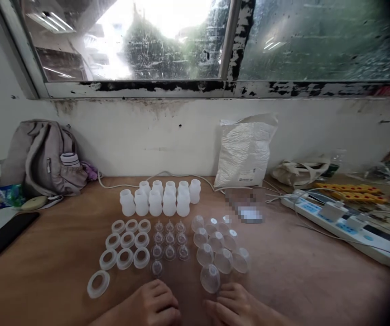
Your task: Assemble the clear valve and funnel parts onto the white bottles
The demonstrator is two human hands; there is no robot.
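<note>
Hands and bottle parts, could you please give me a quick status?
Left hand and right hand flat on table, empty. Clear cap just ahead of right fingers. Small teat ahead of left hand. Nothing between.

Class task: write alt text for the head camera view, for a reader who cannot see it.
Two bare hands, left hand and right hand, rest on a brown wooden table before tidy rows of small white plastic bottles, translucent rings, clear nipples and domed caps.

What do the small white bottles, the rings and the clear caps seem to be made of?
Bottles: probably matte plastic, milky and half see-through. Rings: likely similar whitish plastic, smooth. Caps: clear glossy plastic, since the table shows through them.
</note>
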